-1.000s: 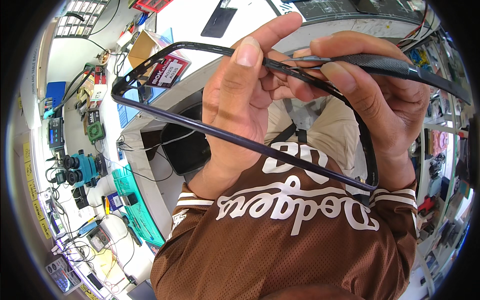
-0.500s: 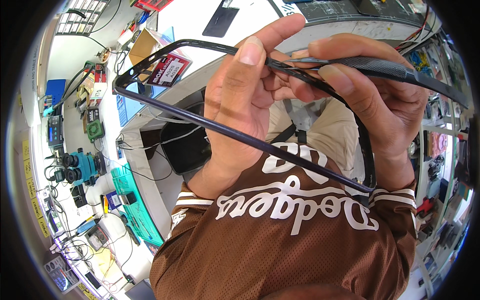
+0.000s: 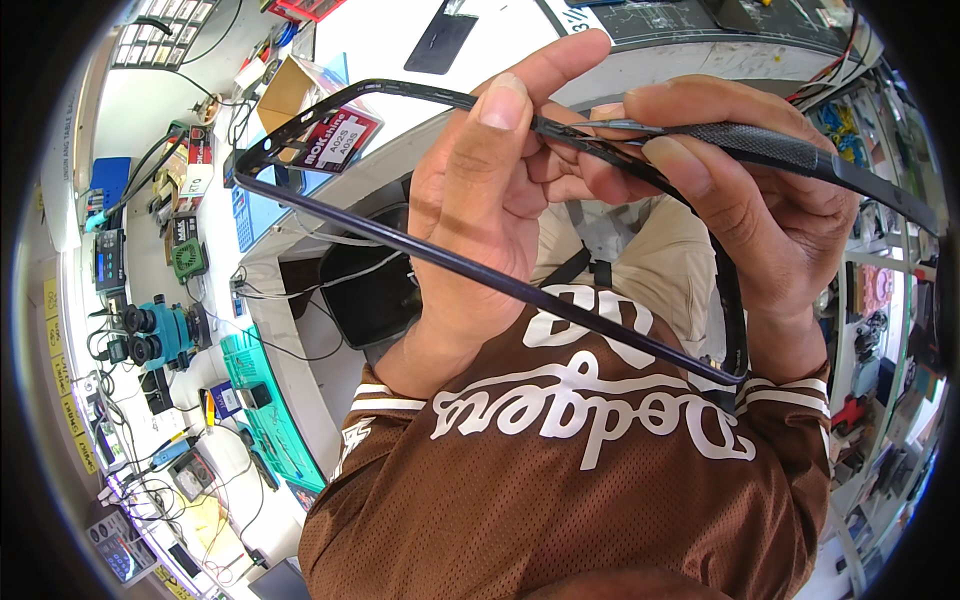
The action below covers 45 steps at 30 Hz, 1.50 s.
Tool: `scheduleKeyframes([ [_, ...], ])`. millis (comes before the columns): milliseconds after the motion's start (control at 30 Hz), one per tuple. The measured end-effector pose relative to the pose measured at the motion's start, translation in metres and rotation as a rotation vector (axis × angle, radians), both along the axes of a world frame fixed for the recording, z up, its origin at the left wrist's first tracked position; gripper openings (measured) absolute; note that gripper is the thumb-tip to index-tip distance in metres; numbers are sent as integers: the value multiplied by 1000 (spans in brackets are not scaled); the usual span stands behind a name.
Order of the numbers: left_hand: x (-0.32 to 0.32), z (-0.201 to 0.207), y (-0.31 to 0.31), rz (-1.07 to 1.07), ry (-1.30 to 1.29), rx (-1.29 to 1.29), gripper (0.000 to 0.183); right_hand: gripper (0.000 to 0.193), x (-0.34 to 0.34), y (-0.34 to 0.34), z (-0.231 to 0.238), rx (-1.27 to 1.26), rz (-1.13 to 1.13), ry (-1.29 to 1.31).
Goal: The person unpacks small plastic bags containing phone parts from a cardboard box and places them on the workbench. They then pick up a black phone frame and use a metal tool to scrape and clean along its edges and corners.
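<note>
A thin black phone frame [image 3: 430, 257], an open rectangle with rounded corners, is held up in front of my chest. My left hand [image 3: 480, 190] pinches its far side between thumb and fingers, with the index finger stretched out above. Black tweezers [image 3: 760, 148] with a textured grip lie between the thumb and index finger of my right hand [image 3: 770, 200]. Their pale metal tip points left, close to the frame's far side beside my left fingertips. Whether the tip touches the frame, I cannot tell. Part of that side is hidden behind my fingers.
On the white bench beyond lie a dark phone-sized panel [image 3: 441, 40] and an open cardboard box [image 3: 290, 95]. Along the left bench stand a blue microscope [image 3: 160, 333], a green fan [image 3: 188, 258], a teal mat [image 3: 265, 410] and tangled cables. Shelves [image 3: 890, 300] with parts line the right.
The right hand and the tweezers have shifted very slightly, with the tip a little lower. The frame has tilted a touch. Both grips are the same.
</note>
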<state>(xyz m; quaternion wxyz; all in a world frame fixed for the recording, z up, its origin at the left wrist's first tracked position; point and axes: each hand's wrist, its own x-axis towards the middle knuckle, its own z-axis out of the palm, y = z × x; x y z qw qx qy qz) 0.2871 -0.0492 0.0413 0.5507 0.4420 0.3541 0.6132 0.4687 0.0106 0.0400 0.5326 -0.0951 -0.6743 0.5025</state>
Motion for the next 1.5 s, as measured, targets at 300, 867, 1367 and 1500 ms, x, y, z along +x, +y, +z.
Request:
scheduleKeyframes([
  [300, -1, -2, -1, -18, 31, 30, 60, 19, 5, 1, 4, 85, -56, -81],
  [867, 1, -3, -1, 2, 2, 16, 60, 18, 2, -2, 3, 68, -66, -61],
  [1367, -4, -4, 0, -26, 21, 6, 61, 18, 3, -3, 6, 65, -54, -94],
  [1500, 2, -2, -1, 24, 6, -21, 61, 19, 2, 4, 5, 187, -92, -155],
])
